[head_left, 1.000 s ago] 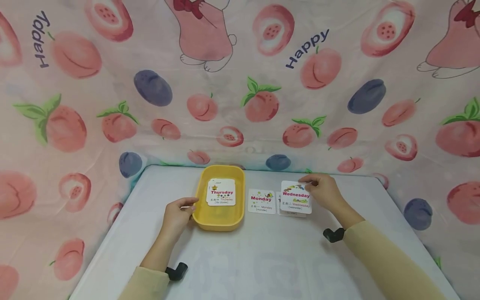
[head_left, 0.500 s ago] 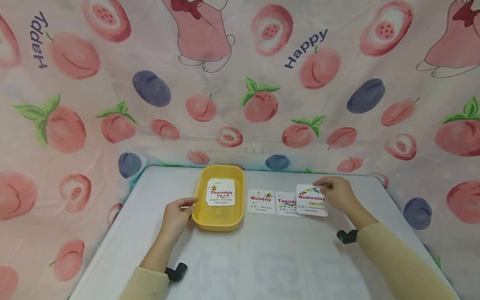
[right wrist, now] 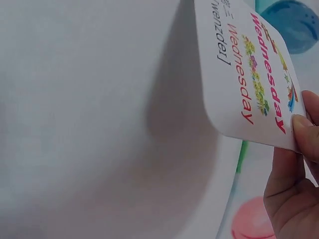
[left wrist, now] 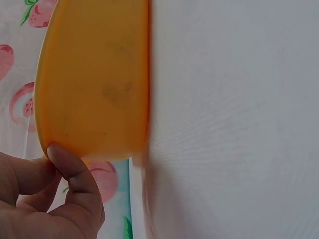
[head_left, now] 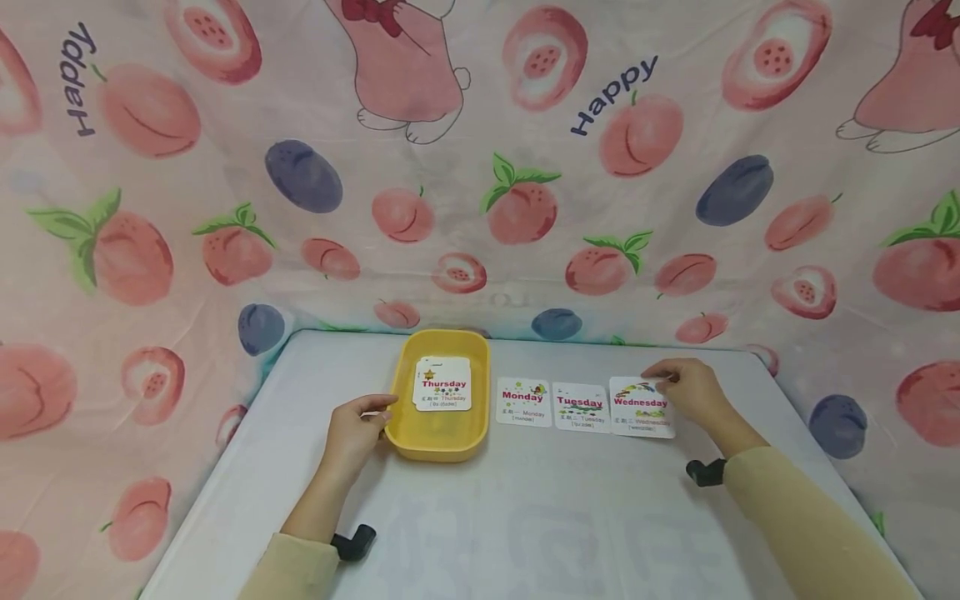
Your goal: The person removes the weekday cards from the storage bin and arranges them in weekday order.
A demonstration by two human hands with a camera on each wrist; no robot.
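Wednesday flashcard (head_left: 637, 418), nearly square, shows right of centre in the head view, just beside the Tuesday flashcard (head_left: 581, 410); the right hand (head_left: 686, 393), far nearer than the left hand (head_left: 352, 435), pinches its upper-right corner, the rest reaching leftward. Left wrist view: lower left, that hand grips the rim of the yellow tray (left wrist: 94, 74). Right wrist view: upper right, the flashcard slants above the white tabletop (right wrist: 75, 99).
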